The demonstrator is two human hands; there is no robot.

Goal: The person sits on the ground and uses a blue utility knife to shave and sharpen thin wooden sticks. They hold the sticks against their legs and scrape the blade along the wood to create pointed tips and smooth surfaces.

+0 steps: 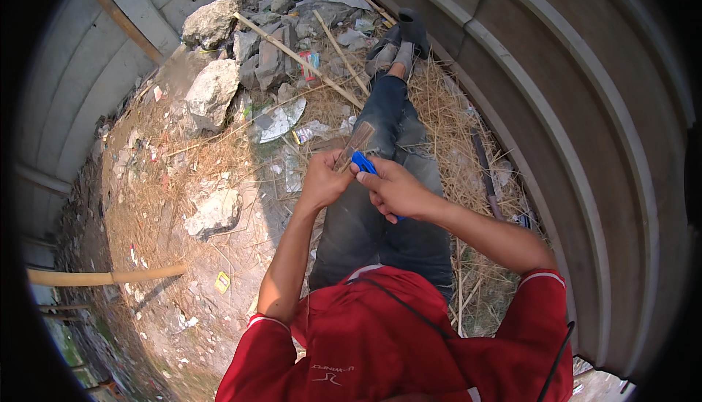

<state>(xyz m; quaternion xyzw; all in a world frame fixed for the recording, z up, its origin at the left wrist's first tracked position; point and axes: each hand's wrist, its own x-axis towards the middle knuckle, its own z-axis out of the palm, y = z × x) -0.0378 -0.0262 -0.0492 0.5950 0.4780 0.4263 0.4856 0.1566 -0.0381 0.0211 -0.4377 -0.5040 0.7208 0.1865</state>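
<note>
Head view: gripping a blue cutter-like tool (363, 162) in the closed right hand (398, 188), pinching a flat brown strip (359, 137) in the left hand (324, 177), above dark jeans (417, 248).

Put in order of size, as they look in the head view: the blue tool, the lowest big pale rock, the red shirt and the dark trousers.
1. Red shirt
2. Dark trousers
3. Lowest big pale rock
4. Blue tool, partly covered by the right hand
</note>
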